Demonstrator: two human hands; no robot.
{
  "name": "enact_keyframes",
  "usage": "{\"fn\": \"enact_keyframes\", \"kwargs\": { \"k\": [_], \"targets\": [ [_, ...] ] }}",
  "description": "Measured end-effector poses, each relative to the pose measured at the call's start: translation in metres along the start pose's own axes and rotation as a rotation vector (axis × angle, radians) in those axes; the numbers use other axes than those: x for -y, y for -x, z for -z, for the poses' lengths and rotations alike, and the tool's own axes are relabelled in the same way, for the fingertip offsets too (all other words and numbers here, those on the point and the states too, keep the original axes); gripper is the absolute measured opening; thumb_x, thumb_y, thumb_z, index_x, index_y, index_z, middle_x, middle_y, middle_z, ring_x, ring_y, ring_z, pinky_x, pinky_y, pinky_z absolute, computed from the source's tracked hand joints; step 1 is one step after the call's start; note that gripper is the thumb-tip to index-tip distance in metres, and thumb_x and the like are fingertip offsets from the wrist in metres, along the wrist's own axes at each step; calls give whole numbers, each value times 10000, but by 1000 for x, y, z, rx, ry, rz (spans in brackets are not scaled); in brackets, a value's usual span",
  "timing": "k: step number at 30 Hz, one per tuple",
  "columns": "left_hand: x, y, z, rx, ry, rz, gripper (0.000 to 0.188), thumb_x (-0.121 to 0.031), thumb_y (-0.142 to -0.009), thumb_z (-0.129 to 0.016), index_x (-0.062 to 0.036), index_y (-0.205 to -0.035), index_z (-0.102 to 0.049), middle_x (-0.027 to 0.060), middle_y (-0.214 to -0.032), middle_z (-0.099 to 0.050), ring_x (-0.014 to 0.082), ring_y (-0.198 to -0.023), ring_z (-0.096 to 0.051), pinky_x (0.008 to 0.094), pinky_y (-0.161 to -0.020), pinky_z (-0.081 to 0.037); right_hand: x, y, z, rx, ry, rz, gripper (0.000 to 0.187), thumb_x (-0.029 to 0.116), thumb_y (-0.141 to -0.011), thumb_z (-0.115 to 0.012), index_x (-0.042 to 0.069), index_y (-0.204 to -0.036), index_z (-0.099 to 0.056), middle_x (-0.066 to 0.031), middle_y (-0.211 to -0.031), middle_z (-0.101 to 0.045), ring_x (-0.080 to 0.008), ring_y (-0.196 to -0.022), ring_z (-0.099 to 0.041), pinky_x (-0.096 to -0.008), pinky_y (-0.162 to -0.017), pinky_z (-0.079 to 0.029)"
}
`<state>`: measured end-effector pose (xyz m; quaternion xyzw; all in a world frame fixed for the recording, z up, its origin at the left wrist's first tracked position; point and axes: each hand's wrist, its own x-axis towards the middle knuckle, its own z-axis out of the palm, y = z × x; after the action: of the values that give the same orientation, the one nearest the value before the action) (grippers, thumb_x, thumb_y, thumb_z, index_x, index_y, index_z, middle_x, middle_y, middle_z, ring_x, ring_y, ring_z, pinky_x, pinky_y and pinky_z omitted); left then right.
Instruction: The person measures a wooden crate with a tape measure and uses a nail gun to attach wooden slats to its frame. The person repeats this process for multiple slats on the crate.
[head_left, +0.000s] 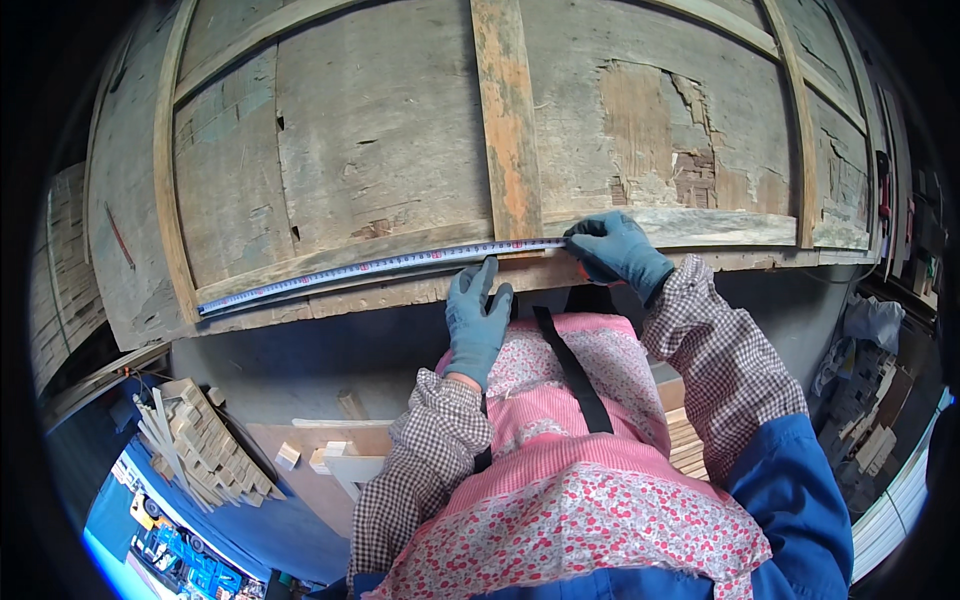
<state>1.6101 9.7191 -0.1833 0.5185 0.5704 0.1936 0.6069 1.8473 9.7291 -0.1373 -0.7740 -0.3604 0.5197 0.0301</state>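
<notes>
A white tape measure blade (350,271) is stretched along the near edge of a weathered wooden work table (380,130), beside a thin wooden strip (330,258). Its left end reaches an upright batten. My right hand (618,252), in a grey-blue glove, is closed around the tape measure at the blade's right end; a bit of orange shows under the fingers, and the case is mostly hidden. My left hand (477,322), gloved alike, rests at the table edge just below the blade. Its forefinger points up toward the tape and the thumb stands apart, with nothing visibly held.
Battens divide the table top; the middle one (508,120) is worn orange. A thin red-brown stick, perhaps a pencil (117,235), lies at the left. Stacked wood blocks (210,440) stand at lower left. More wood pieces (865,400) are piled at the right.
</notes>
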Motion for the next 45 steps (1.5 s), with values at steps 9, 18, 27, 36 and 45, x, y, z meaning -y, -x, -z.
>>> {"fn": "enact_keyframes", "kwargs": {
  "k": [9, 18, 27, 36, 45],
  "targets": [
    [-1, -1, 0, 5, -74, -57, 440, -92, -770, -645, -84, -1198, -546, 122, -1051, -477, 202, -957, -531, 285, -824, -445, 3, 10, -4, -103, -12, 91, 277, 357, -740, -565, 131, -849, -683, -68, -667, -643, -200, -639, -622, -316, -655, -476],
    [-3, -1, -1, 20, 10, -36, 453, 94, -783, -561, -43, -1212, -516, 32, -1089, -433, 81, -895, -503, 171, -742, -463, 2, 10, -6, -54, -58, 36, 258, 335, -743, -567, 144, -869, -684, -46, -645, -638, -172, -610, -615, -299, -631, -475],
    [-9, 0, 1, 25, 40, -4, 418, -55, -782, -625, -63, -1192, -544, 104, -1021, -483, 173, -911, -552, 261, -791, -461, 0, 10, -6, -53, -83, 43, 246, 323, -749, -564, 142, -866, -684, -34, -614, -625, -154, -561, -604, -285, -599, -474],
    [-7, -2, 2, 22, 10, -6, 423, -51, -776, -629, -62, -1190, -547, 96, -974, -492, 176, -888, -548, 257, -770, -460, 2, 10, -6, -47, -77, 29, 242, 319, -748, -561, 146, -864, -684, -29, -600, -618, -149, -537, -594, -281, -582, -471],
    [-7, -2, 0, 26, -111, -113, 420, 20, -795, -595, -43, -1205, -528, 45, -1027, -442, 91, -852, -496, 185, -701, -463, 1, 10, -5, -55, -56, 36, 246, 324, -742, -561, 147, -859, -685, -39, -616, -624, -161, -561, -604, -291, -605, -475]
  ]
}}
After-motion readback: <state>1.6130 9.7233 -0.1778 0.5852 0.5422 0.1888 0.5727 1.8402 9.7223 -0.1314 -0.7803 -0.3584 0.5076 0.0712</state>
